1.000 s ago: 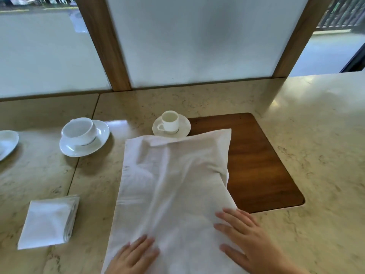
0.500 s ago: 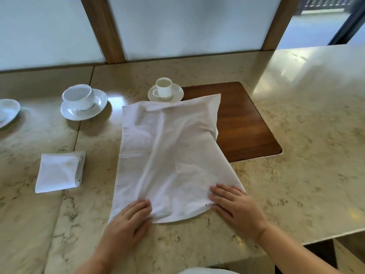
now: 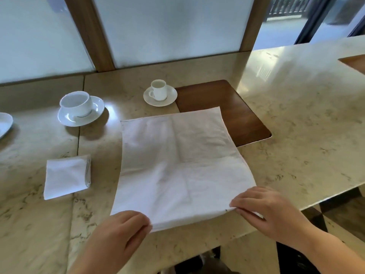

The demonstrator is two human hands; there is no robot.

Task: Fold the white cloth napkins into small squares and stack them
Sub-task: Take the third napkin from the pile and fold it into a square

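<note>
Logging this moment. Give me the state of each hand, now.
Left hand: grip pinched shut on the near-left corner of the napkin.
Right hand: grip pinched shut on the near-right corner of the napkin.

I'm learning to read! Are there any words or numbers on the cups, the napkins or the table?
None: no words, numbers or logos can be read anywhere.
The large cup, the small cup, their saucers, the spread napkin and the folded napkin are plain white.

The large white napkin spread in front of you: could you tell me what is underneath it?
The large napkin lies mostly on the marble table; its far right corner overlaps the wooden inlay. Whether anything else lies beneath is hidden by the cloth.
</note>
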